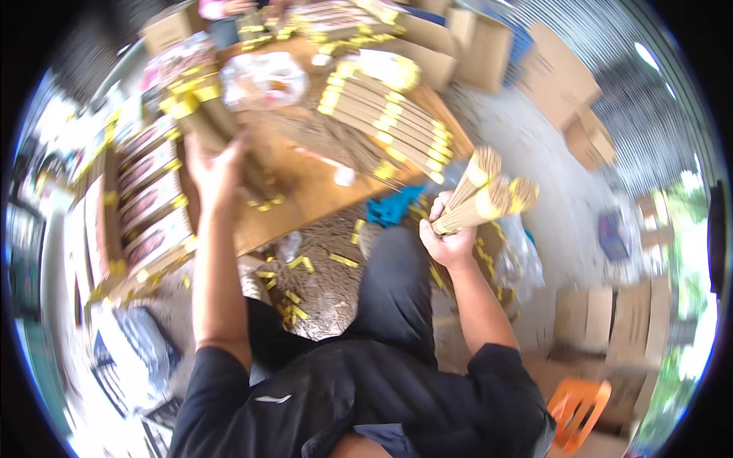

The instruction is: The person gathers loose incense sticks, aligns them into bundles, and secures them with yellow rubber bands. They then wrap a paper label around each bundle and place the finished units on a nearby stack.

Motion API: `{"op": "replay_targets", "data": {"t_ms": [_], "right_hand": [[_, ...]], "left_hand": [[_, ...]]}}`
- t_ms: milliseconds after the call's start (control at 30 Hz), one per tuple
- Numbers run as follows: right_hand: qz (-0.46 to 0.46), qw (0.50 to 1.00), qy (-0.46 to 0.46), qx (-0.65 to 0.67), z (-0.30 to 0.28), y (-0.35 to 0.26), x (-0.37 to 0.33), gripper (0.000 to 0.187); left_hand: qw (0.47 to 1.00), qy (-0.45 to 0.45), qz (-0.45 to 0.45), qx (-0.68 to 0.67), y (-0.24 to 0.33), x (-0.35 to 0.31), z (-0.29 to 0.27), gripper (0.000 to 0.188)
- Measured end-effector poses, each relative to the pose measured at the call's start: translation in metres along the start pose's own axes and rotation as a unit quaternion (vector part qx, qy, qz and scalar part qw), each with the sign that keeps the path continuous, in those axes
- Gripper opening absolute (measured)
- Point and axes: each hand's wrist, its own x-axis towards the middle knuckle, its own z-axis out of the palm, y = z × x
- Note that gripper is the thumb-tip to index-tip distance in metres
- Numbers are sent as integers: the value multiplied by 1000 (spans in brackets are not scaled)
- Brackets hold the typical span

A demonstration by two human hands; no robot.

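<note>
Left hand [216, 172], at the wooden counter [301, 202]: wrapped round tall bundles [200, 114] over its left part. Right hand [449, 243] clutching stick bundles [467, 208] off its near right corner. Flat bundle row [366, 111] on its right half, plastic bag [263, 80] toward its far side, yellow strips [292, 311] below its near edge.

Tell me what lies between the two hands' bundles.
In the head view, wooden tabletop, a small white object and a crumpled blue item lie between the bundles at the left hand and those in the right hand.
</note>
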Motion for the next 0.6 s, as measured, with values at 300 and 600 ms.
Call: {"op": "replay_targets", "data": {"t_ms": [300, 600], "right_hand": [[-4, 959, -7, 284, 224, -15, 140, 35], [-61, 947, -28, 314, 262, -23, 165, 61]], "left_hand": [[991, -55, 117, -15, -17, 22, -11, 68], [972, -161, 75, -155, -15, 21, -19, 82]]}}
